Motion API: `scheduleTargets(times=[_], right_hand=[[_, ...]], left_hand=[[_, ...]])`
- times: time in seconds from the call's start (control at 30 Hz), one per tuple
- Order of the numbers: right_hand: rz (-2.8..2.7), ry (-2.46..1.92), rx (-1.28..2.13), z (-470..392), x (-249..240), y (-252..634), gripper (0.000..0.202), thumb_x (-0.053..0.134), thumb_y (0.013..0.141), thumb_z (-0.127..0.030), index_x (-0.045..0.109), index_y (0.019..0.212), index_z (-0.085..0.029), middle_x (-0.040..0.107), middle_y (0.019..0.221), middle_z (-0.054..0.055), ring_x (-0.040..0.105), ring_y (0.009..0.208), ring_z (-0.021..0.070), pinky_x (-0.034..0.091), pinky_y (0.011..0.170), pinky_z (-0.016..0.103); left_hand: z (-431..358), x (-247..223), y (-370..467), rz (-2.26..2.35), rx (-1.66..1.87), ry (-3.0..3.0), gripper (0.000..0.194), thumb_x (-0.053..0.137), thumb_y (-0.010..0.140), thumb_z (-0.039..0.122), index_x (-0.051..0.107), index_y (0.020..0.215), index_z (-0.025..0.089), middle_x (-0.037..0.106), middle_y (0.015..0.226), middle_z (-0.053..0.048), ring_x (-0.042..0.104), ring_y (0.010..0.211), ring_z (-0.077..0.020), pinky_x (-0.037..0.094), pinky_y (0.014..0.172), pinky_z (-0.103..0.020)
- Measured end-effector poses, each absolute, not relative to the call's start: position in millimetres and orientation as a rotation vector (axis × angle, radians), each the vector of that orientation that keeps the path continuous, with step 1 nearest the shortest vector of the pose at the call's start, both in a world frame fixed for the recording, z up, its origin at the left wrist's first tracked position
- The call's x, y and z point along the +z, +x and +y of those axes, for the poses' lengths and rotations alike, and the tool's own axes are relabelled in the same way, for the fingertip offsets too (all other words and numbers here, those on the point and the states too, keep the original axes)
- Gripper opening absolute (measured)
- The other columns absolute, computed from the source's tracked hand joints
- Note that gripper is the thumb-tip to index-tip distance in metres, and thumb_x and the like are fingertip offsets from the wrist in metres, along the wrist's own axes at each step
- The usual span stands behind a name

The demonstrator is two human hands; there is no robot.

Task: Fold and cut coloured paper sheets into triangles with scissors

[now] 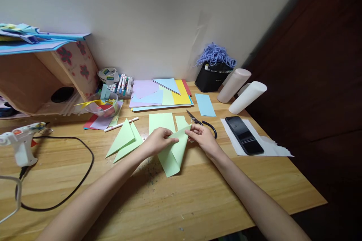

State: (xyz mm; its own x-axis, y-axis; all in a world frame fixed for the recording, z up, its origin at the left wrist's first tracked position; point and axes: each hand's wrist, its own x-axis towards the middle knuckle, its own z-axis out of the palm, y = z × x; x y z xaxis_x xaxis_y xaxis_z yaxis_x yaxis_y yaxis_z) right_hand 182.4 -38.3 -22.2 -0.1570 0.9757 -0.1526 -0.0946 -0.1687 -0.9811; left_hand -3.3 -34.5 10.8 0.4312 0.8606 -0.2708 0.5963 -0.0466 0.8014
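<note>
A sheet of light green paper (173, 158), partly folded over on itself, is held up off the wooden table between my two hands. My left hand (158, 140) pinches its left edge, the thumb lying on top. With thumb and fingers my right hand (203, 138) grips the upper right corner. Behind it lies another green sheet (160, 119), and a small green piece (181, 121) sits beside that one. Black-handled scissors (209, 125) rest just beyond my right hand, partly hidden. To the left are two folded green triangles (124, 141), overlapping.
A white marker (121, 124) lies behind the triangles. A glue gun (21, 145) with a looping cord stands at left. Further back are a plastic bowl (103, 109), stacked colored paper (147, 94) and a black pen holder (212, 79). A phone (244, 135) lies at right.
</note>
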Motion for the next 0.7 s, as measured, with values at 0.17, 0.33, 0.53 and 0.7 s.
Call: scheduleTargets(times=[0.17, 0.33, 0.53, 0.7], right_hand=[[-1.135, -1.190, 1.472, -37.3, -24.1, 183.0, 0.026, 0.072, 0.058, -0.034, 0.058, 0.069, -0.015, 0.062, 0.064, -0.001, 0.057, 0.056, 0.0087, 0.049, 0.055, 0.019], [-1.138, -1.203, 1.457, -37.9, -23.2, 183.0, 0.025, 0.071, 0.059, -0.034, 0.060, 0.070, -0.014, 0.062, 0.062, -0.001, 0.058, 0.055, 0.0085, 0.050, 0.055, 0.019], [-1.115, -1.236, 1.439, -39.3, -18.1, 180.4, 0.028, 0.071, 0.058, -0.039, 0.061, 0.069, -0.014, 0.064, 0.066, 0.001, 0.060, 0.056, 0.0108, 0.052, 0.056, 0.022], [-1.113, -1.243, 1.431, -39.7, -18.5, 180.2, 0.028, 0.071, 0.059, -0.038, 0.061, 0.069, -0.014, 0.064, 0.067, 0.002, 0.060, 0.055, 0.0103, 0.052, 0.056, 0.021]], left_hand=[[-33.9, 7.2, -3.6, 1.263, 0.344, 1.717, 0.031, 0.050, 0.069, 0.043, 0.048, 0.056, 0.015, 0.032, 0.049, 0.006, 0.027, 0.047, -0.0078, 0.019, 0.045, -0.023], [-32.8, 4.3, -4.6, 1.261, 0.372, 1.680, 0.032, 0.052, 0.067, 0.045, 0.051, 0.057, 0.015, 0.033, 0.049, 0.006, 0.028, 0.047, -0.0076, 0.019, 0.045, -0.022], [-32.1, 1.3, -6.0, 1.248, 0.439, 1.692, 0.038, 0.055, 0.065, 0.049, 0.046, 0.051, 0.015, 0.026, 0.049, 0.006, 0.023, 0.048, -0.0072, 0.017, 0.045, -0.023], [-32.0, 0.8, -6.8, 1.272, 0.437, 1.660, 0.040, 0.056, 0.064, 0.051, 0.045, 0.051, 0.015, 0.027, 0.049, 0.006, 0.023, 0.048, -0.0070, 0.016, 0.045, -0.022]])
